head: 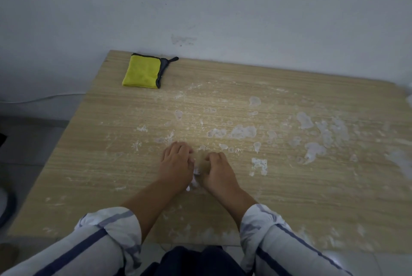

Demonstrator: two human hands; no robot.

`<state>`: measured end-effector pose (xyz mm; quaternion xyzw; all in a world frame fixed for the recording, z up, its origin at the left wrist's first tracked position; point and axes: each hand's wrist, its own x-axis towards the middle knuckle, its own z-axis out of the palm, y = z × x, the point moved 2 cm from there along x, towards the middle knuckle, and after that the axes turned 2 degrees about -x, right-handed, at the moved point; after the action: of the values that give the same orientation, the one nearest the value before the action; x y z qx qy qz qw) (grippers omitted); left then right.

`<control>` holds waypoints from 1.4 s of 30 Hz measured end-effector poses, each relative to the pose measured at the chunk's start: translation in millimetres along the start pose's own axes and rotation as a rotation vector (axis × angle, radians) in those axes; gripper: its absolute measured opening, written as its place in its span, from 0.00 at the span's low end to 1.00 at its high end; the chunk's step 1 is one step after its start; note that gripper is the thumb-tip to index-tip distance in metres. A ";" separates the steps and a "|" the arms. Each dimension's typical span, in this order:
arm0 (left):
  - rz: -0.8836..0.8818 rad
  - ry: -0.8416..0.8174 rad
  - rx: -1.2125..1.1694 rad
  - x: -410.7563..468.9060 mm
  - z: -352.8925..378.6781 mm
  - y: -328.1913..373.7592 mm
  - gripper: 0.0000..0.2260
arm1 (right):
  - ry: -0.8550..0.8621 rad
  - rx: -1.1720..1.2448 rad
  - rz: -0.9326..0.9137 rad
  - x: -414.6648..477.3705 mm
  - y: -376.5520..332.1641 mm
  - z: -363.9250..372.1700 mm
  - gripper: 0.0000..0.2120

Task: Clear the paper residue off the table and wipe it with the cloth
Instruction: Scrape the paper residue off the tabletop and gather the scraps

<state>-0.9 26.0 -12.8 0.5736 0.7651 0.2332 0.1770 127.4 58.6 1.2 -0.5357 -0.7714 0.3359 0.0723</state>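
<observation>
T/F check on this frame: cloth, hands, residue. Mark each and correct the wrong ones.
1. The yellow cloth lies folded near the far left corner of the table. True.
2. The left hand and right hand are close together over the tabletop, fingers curled. True.
3. One hand is holding the cloth. False: neither touches it; it lies well away from both.
4. The tabletop is wiped clean. False: white paper residue is scattered across it, heaviest toward the right side.
</observation>
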 end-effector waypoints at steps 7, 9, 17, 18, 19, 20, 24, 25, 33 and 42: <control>0.277 -0.327 0.268 1.4 30.9 55.8 0.22 | 0.074 -0.329 0.073 -16.9 45.4 -21.7 0.29; 0.314 -0.391 0.298 -0.1 40.8 66.7 0.23 | 0.079 -0.338 0.073 -21.2 57.0 -24.1 0.35; 0.328 -0.408 0.293 5.2 69.3 78.8 0.25 | 0.164 -0.356 0.158 -30.1 91.0 -37.8 0.21; 0.330 -0.398 0.289 5.5 71.5 81.1 0.25 | 0.162 -0.360 0.158 -31.8 94.0 -40.5 0.24; 0.330 -0.389 0.284 6.0 74.5 83.7 0.26 | 0.161 -0.357 0.162 -32.9 98.1 -43.4 0.25; 0.327 -0.384 0.283 6.8 78.1 86.5 0.26 | 0.161 -0.349 0.176 -33.8 102.5 -46.9 0.24; 0.332 -0.372 0.313 9.3 93.6 99.0 0.32 | 0.213 -0.338 0.217 -37.0 123.8 -56.6 0.19; 0.339 -0.363 0.312 9.9 97.3 102.4 0.34 | 0.232 -0.334 0.228 -38.2 128.6 -59.0 0.21; 0.325 -0.372 0.322 17.9 118.9 126.1 0.38 | 0.306 -0.248 0.336 -50.2 167.6 -84.4 0.19; 0.369 -0.336 0.325 21.2 129.1 136.9 0.34 | 0.361 -0.218 0.321 -48.5 187.5 -94.5 0.24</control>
<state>171.4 98.1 -43.2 0.7545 0.6350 0.0375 0.1617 337.9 95.4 -26.3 -0.7069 -0.6829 0.1573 0.0964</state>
